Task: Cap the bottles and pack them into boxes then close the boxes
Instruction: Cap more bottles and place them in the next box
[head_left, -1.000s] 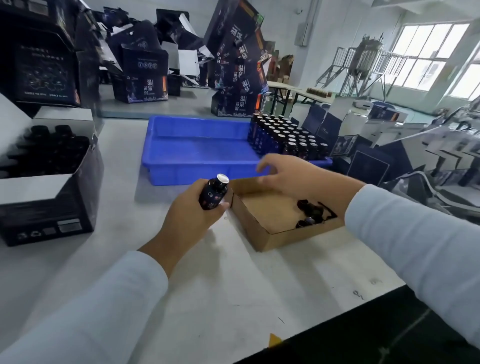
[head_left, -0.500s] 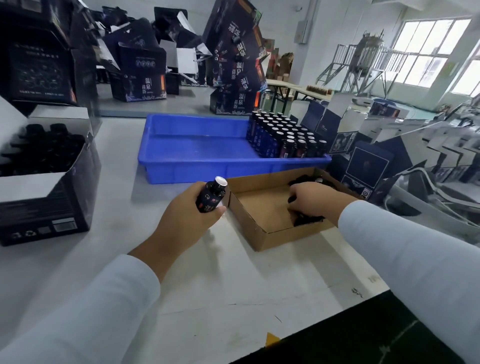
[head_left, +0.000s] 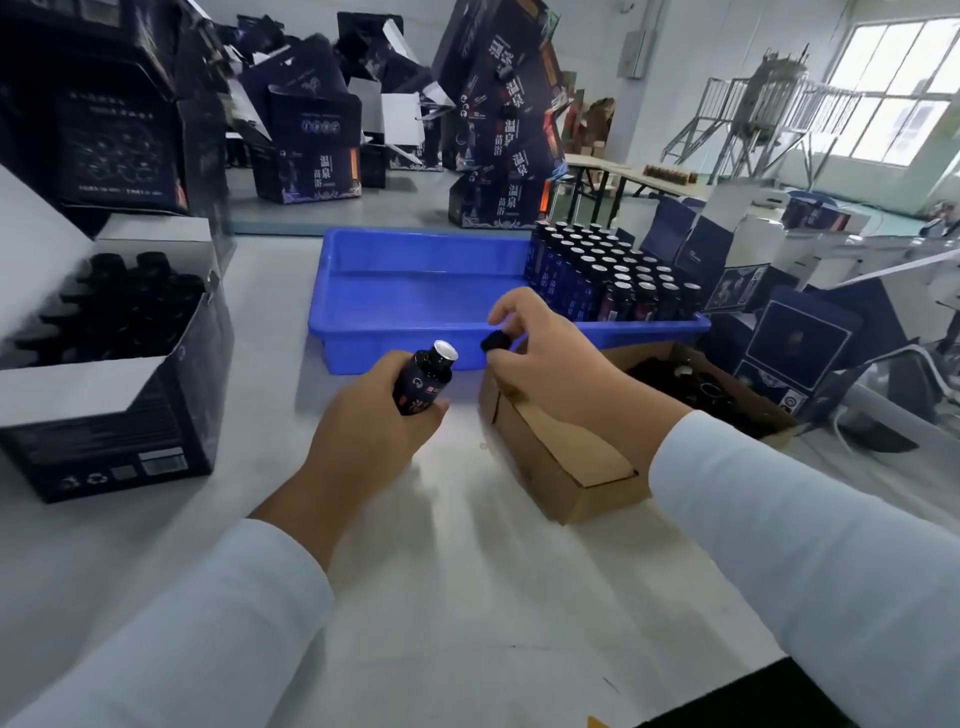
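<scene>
Far left on the desk (head_left: 467, 597): one dark printed box (head_left: 111, 415), flaps open, holding capped black bottles (head_left: 111, 301) packed upright, their tops just visible in the shadow. Behind it, further dark boxes stacked and tilted (head_left: 306, 150), some open with white inner flaps showing. Centre left: my left hand (head_left: 371, 441), fingers curled round one dark bottle (head_left: 422, 387), which leans to the right above the desk; its mouth is uncapped and shows a pale sealed top. Behind the bottle: one blue plastic tray (head_left: 415, 291), its left part bare blue floor, its right end filled with rows of upright dark bottles (head_left: 613, 275) with pale uncapped tops. Centre: my right hand (head_left: 550, 364), thumb and forefinger pinching one small black cap (head_left: 496, 341), the other fingers loosely arched above it; the cap is held in the air near the bottle's mouth, to its right and not touching it. Below and right of that hand: one shallow brown cardboard box (head_left: 566, 467), open, touching the front wall of the blue tray or just beside it, I cannot tell which; loose black caps (head_left: 691, 387) lie heaped at its far right end. Both of my forearms wear pale sleeves (head_left: 779, 519). Far right: more dark boxes (head_left: 795, 353), opened and flattened, standing past the desk edge.
</scene>
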